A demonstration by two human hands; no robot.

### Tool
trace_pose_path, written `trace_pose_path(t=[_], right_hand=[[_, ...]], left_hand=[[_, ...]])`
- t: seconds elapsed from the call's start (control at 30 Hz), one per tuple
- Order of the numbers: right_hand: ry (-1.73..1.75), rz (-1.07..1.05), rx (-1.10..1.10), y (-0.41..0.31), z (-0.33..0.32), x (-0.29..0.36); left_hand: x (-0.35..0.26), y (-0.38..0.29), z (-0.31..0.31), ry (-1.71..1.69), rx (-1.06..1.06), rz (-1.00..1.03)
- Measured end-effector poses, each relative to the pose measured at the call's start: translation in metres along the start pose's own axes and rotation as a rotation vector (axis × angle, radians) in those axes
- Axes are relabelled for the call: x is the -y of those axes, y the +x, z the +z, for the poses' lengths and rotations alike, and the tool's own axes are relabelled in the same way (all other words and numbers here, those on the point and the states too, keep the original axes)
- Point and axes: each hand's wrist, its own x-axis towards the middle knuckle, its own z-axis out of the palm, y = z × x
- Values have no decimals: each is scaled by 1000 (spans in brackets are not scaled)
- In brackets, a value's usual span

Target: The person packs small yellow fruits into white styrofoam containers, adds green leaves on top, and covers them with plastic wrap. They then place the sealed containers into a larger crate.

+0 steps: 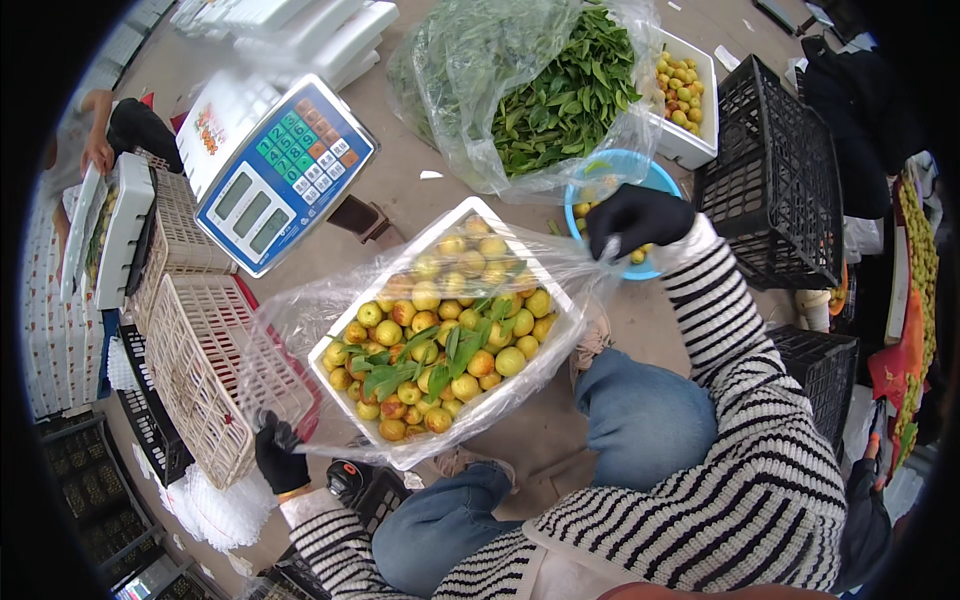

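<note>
Before me stands a white foam box point(346, 401) filled with yellow-and-brown jujubes point(425, 295). Several green leaves point(454, 346) lie on top of the fruit. A clear plastic bag point(277, 322) surrounds the box, and its film stretches over the far part of the fruit. My left hand point(280, 454), in a black glove, grips the film at the near left. At the far right, my right hand point(637, 221), also black-gloved, pinches another edge of the same bag. It is raised in front of a blue basin point(670, 176) with some fruit in it.
A digital scale point(285, 176) stands at the far left, near pale plastic crates point(217, 360). Beyond the box lies a large bag of leaves point(566, 90), beside another foam box point(701, 150). A black crate point(772, 172) is at right. A person's hand point(97, 154) holds a foam lid at left.
</note>
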Motion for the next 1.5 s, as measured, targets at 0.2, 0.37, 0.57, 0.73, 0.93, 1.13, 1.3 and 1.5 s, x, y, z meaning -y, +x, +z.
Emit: trace_pose_path(t=[0.2,0.37,0.57,0.73,0.93,1.13,1.3,1.5], right_hand=[[317,237,-970,-43,-73,-47],[-1049,607,-683,8,-106,-119],[-1581,615,-503,60,-120,-173],[-1133,503,-1043,52,-143,-186],[-707,306,-1212,7,-167,-142],[-995,106,-1137,-1,-151,-91],[-1089,-53,-992,25,-123,-53],[-1237,-168,-1088,73,-76,-35]], left_hand=[[-31,-53,64,496,-257,174],[-30,-79,117,776,-432,276],[7,-83,148,852,-583,424],[14,-56,142,872,-594,532],[11,-43,132,864,-567,555],[8,-53,130,870,-600,445],[8,-62,140,916,-571,421],[13,-60,150,921,-598,415]])
